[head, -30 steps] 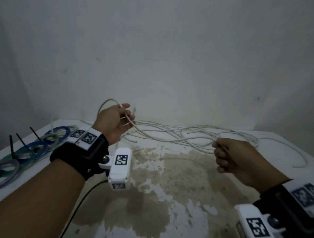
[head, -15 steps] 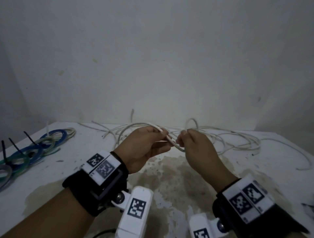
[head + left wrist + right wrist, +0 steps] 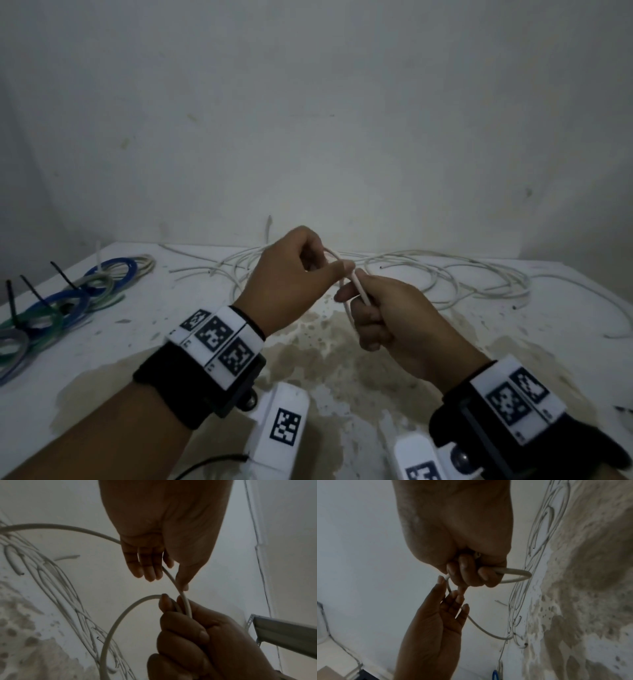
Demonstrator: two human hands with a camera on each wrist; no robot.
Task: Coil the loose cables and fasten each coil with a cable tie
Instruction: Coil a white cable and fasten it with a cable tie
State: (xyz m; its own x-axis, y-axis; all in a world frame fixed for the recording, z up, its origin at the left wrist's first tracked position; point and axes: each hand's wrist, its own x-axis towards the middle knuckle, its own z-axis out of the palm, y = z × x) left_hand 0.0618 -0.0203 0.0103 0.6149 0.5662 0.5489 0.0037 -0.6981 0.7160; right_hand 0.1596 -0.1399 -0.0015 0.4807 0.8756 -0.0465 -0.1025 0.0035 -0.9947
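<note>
Head view shows my right hand [image 3: 387,315] clenched on the started loop of white cable [image 3: 358,291], my left hand [image 3: 291,274] pinching the same strand just above it, slack trailing away to the loose pile [image 3: 445,277] on the table [image 3: 565,342] beyond both hands.

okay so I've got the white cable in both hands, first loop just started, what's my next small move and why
Probably slide your left hand back along the white cable and bring another loop into your right hand. The right grips only one small loop, and most of the cable lies loose on the table.
</note>
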